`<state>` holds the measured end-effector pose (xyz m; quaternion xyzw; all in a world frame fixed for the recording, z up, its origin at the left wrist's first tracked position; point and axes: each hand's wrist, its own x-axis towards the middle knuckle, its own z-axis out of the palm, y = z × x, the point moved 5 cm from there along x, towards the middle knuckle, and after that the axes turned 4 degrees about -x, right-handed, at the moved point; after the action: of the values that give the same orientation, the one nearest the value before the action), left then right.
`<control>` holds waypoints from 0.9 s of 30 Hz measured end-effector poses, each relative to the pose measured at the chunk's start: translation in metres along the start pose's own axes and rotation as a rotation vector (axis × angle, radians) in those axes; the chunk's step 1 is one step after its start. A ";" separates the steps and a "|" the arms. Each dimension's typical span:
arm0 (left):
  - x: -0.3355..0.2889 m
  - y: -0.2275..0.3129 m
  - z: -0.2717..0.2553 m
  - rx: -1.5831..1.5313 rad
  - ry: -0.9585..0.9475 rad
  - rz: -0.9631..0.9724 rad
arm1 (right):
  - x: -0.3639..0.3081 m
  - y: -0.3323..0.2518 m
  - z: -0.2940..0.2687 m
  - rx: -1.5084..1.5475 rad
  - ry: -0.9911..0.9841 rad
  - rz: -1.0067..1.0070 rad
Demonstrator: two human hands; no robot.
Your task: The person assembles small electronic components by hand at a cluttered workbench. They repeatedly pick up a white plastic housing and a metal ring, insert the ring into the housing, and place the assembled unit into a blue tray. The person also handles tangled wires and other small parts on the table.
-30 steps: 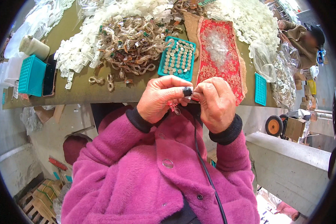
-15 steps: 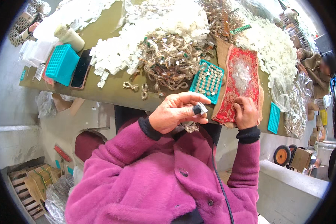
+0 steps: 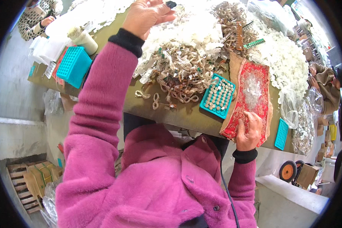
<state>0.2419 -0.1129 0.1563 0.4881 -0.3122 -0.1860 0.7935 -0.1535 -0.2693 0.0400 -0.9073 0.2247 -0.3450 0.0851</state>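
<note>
Left hand (image 3: 150,15) is extended over the worktop (image 3: 171,115), beside the white pieces (image 3: 201,30); whether its fingers grip anything cannot be told. Right hand (image 3: 249,131) is at the near end of the red cloth (image 3: 242,102), fingers curled, apart from the thumb. Clear bits (image 3: 252,89) lie mid-cloth. Left of it: tray (image 3: 213,113) of discs (image 3: 218,97), then wire pile (image 3: 184,74).
</note>
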 end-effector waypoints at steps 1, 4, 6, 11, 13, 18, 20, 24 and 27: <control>-0.002 0.000 -0.007 0.134 0.009 0.066 | -0.002 0.006 0.003 0.058 -0.050 0.097; -0.037 0.005 -0.030 0.498 0.050 0.283 | -0.006 0.013 0.009 0.053 -0.199 0.171; -0.082 0.000 -0.053 0.618 0.101 0.166 | -0.003 0.008 0.009 -0.023 -0.234 0.010; -0.186 -0.027 -0.062 1.043 -0.056 0.089 | 0.009 -0.007 -0.013 -0.127 0.024 -0.110; -0.204 -0.041 -0.059 1.226 -0.084 0.190 | 0.011 -0.010 -0.018 0.072 0.068 0.050; -0.220 -0.054 -0.069 1.244 -0.014 0.163 | 0.013 -0.053 -0.004 0.317 -0.043 0.054; -0.224 -0.054 -0.069 1.232 0.006 0.128 | 0.003 -0.071 0.014 0.708 -0.181 0.266; -0.234 -0.052 -0.066 0.992 0.132 0.052 | -0.007 -0.118 0.049 1.059 -0.396 0.373; -0.243 -0.053 -0.057 0.587 0.198 -0.030 | -0.005 -0.143 0.068 1.108 -0.435 0.341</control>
<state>0.1021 0.0469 0.0139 0.7167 -0.2663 -0.0512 0.6425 -0.0615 -0.1400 0.0303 -0.7292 0.1314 -0.1992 0.6413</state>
